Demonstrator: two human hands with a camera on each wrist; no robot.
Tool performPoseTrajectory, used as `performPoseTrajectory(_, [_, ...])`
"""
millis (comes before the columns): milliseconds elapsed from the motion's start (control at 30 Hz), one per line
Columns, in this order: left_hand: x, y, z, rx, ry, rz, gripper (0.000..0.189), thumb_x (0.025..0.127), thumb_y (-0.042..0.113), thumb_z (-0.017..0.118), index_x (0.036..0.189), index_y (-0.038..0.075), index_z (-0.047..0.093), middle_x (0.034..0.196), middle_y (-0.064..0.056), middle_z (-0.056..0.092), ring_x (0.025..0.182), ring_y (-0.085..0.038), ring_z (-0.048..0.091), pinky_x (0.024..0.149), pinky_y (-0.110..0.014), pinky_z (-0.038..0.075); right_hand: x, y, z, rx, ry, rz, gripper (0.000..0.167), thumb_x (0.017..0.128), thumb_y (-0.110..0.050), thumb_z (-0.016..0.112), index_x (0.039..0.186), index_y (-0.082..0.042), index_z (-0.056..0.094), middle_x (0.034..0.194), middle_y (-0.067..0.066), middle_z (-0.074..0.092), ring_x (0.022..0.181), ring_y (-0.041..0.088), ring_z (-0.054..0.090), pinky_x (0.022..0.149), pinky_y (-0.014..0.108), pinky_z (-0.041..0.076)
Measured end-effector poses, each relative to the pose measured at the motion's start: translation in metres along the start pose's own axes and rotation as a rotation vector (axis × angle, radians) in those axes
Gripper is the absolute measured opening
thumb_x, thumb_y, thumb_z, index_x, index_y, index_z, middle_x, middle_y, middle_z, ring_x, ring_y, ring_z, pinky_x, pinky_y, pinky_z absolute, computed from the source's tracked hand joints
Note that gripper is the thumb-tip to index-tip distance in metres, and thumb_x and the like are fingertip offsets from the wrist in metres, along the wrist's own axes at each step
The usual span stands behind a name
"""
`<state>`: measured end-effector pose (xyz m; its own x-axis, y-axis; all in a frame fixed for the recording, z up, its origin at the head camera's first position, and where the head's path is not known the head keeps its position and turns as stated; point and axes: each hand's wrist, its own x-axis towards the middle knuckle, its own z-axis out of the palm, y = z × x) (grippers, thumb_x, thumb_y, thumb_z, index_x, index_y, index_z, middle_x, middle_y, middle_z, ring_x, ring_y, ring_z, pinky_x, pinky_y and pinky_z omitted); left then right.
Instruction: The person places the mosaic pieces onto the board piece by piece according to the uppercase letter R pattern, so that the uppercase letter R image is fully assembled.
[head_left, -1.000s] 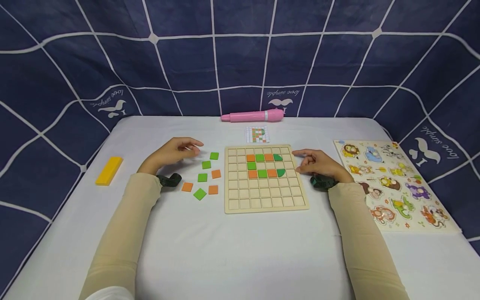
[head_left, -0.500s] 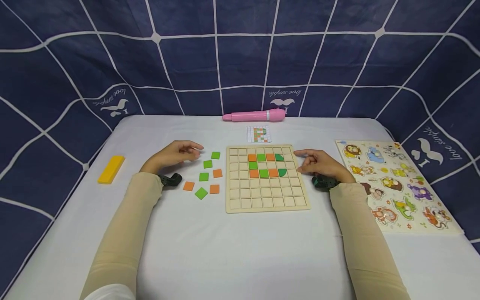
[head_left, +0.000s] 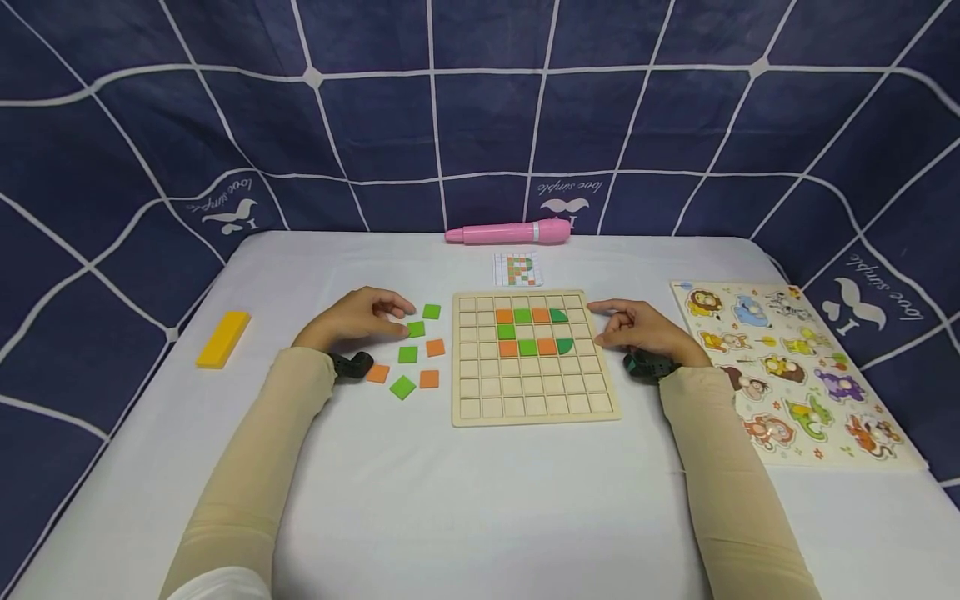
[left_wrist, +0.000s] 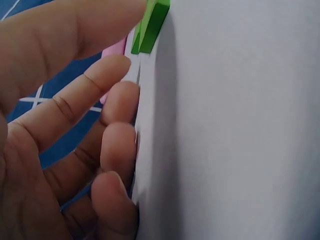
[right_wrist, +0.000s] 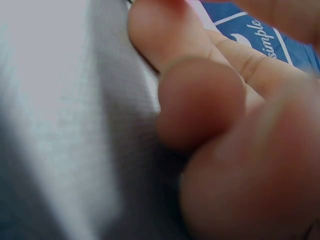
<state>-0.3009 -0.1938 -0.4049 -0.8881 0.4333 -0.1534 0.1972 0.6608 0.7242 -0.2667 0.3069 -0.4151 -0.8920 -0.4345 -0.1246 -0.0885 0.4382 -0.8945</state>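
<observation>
In the head view, my left hand (head_left: pixel 354 318) is low over the loose tiles left of the wooden grid board (head_left: pixel 534 387). Its thumb tip is right at a green square tile (head_left: pixel 416 330), with the other fingers loosely bent; the left wrist view shows the thumb reaching to a green tile (left_wrist: pixel 155 25). My right hand (head_left: pixel 639 325) rests on the cloth, index fingertip and thumb at the board's right edge, remaining fingers curled under. Orange and green squares and two dark green rounded pieces (head_left: pixel 565 346) lie in the board's upper cells.
Several more green and orange tiles (head_left: pixel 429 379) lie left of the board. Behind it are a small pattern card (head_left: pixel 517 269) and a pink microphone-shaped pen (head_left: pixel 510 232). A yellow block (head_left: pixel 222 340) is far left; an animal puzzle board (head_left: pixel 795 375) lies right, partly under the right sleeve.
My left hand has moved right and down toward the green tiles, its thumb now at one of them. The right hand stays at the board's edge.
</observation>
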Motion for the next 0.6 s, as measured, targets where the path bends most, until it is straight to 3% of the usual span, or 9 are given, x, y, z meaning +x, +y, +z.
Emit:
performPoseTrajectory(333, [0.0016, 0.0034, 0.0026, 0.089, 0.0, -0.012, 0.048, 0.085, 0.024, 0.093, 0.126, 0.006, 0.077, 0.115, -0.009, 0.072, 0.092, -0.023, 0.054, 0.086, -0.036, 0.045, -0.0012, -0.0026, -0.0001, 0.016, -0.001, 0.018, 0.067, 0.095, 0.006, 0.076, 0.154, 0.015, 0.045, 0.082, 0.002, 0.068, 0.064, 0.009, 0.051, 0.061, 0.025, 0.045])
performPoseTrajectory(600, [0.0013, 0.0036, 0.0029, 0.095, 0.011, -0.029, 0.031, 0.088, 0.019, 0.089, 0.115, 0.007, 0.078, 0.106, -0.007, 0.069, 0.096, -0.024, 0.053, 0.088, -0.038, 0.042, -0.0007, -0.0028, -0.0007, 0.012, 0.001, 0.019, 0.067, 0.094, 0.007, 0.075, 0.154, 0.016, 0.046, 0.081, 0.001, 0.068, 0.064, 0.009, 0.052, 0.061, 0.024, 0.045])
